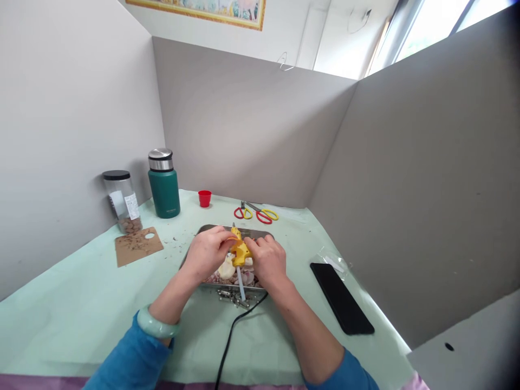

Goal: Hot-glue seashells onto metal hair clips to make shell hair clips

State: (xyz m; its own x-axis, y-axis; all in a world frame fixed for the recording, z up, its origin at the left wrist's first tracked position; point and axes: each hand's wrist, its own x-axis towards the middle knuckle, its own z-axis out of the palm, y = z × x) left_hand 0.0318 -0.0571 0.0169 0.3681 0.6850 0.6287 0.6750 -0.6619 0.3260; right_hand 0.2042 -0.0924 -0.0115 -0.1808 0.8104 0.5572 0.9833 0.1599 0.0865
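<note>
A yellow hot glue gun [241,253] is over the metal tray [266,235], nozzle toward the far side, with a whitish glue stick [241,284] sticking out of its back end. My right hand [268,259] is closed around its right side. From the left, my left hand [207,252] pinches at an orange part by the gun's front half; its fingertips are partly hidden. Beneath the gun, shells [226,269] and small pinkish pieces fill the tray. A black cord [231,327] runs from near the tray toward me.
Metal clips [235,298] lie before the tray. Behind it are two pairs of scissors [264,216] and a red cup [205,199]. Leftward stand a green flask [164,189], a jar [123,203] and cardboard [138,248]. A black phone-like slab [342,298] lies right; grey panels enclose the table.
</note>
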